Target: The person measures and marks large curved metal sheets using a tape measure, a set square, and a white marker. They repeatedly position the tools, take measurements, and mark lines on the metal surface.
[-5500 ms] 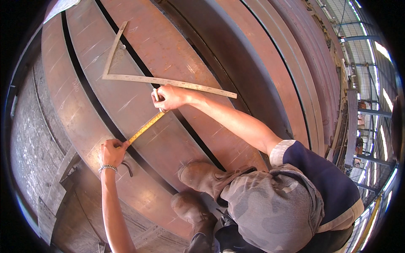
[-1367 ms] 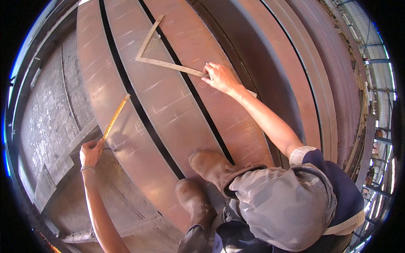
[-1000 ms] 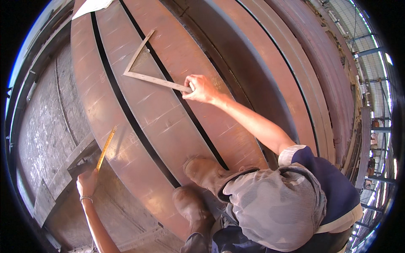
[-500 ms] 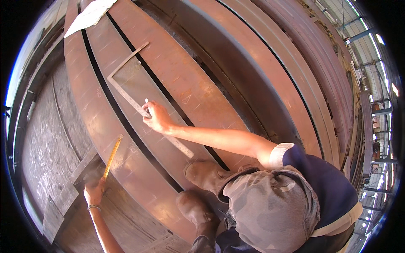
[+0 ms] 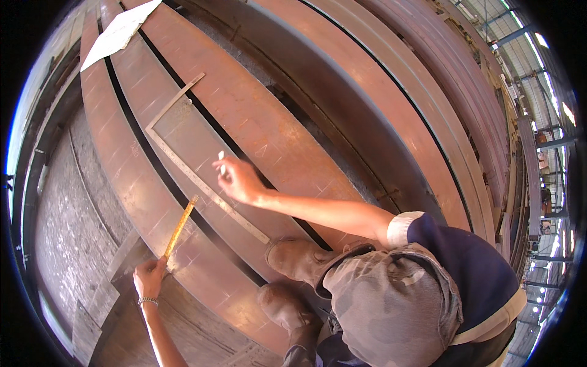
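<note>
My left hand [image 5: 150, 276], at the lower left, is closed around a yellow measuring tape [image 5: 180, 227]. The tape slants up and right over the nearest steel strip [image 5: 113, 125], its tip by the dark gap beside the middle strip. My right hand [image 5: 242, 182] pinches a white stick of chalk [image 5: 222, 163] and hovers just right of the long blade of a steel square [image 5: 194, 175]. That L-shaped square lies along the middle strip, its short arm pointing to the far right. The palm side of my right hand is hidden.
Long rust-brown steel strips and beams [image 5: 391, 104] run side by side, with dark gaps between. White paper [image 5: 122, 32] lies at the far left end. Brown boots [image 5: 296, 257] stand on the strips. Rounded camouflage cloth [image 5: 391, 303] blocks the lower right. Grey plate [image 5: 64, 189] lies left.
My right hand has come off the square's blade with the chalk. My left hand has moved the tape rightward, its tip reaching farther across the strips. The view has shifted slightly.
</note>
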`<move>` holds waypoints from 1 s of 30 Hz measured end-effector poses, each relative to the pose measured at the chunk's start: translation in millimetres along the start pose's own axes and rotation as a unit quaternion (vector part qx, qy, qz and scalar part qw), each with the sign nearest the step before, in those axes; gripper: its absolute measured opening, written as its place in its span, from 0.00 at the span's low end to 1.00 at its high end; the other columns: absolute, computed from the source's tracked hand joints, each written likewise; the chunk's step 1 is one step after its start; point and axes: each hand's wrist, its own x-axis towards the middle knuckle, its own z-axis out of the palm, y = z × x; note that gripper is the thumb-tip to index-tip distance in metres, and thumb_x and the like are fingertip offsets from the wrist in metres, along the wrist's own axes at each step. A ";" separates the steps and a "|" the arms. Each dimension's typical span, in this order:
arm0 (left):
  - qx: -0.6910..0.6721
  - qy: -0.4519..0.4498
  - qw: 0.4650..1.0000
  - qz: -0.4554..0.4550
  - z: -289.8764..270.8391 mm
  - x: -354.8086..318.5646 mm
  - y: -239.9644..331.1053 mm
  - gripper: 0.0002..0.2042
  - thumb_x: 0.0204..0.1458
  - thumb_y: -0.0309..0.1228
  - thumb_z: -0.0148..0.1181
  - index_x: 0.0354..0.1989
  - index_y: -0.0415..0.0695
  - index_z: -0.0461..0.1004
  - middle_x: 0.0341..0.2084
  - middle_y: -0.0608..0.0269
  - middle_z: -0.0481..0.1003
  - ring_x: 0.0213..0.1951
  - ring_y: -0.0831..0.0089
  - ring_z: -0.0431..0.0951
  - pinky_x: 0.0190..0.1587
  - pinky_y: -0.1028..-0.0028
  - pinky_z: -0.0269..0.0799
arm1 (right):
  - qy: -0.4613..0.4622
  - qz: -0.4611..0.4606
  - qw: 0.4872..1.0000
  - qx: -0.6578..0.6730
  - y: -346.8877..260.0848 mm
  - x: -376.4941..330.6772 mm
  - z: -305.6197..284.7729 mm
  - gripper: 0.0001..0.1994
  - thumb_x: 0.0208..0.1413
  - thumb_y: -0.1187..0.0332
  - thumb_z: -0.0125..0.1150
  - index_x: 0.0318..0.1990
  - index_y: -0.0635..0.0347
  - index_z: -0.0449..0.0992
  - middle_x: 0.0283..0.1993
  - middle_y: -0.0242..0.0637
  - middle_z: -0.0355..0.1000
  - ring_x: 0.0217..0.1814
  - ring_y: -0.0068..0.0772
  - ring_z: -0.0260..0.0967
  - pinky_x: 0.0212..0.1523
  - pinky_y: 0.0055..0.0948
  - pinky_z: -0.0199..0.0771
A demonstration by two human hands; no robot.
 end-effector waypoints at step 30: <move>-0.020 -0.117 0.993 0.008 72.7 72.2 108.0 0.17 0.46 0.47 0.73 0.31 0.44 0.87 0.24 0.56 0.83 0.32 0.62 0.85 0.41 0.66 0.79 | 0.066 0.164 0.984 -0.036 35.7 4.2 -93.9 0.07 0.64 0.72 0.59 0.46 0.58 0.81 0.29 0.29 0.77 0.26 0.19 0.74 0.28 0.22 0.74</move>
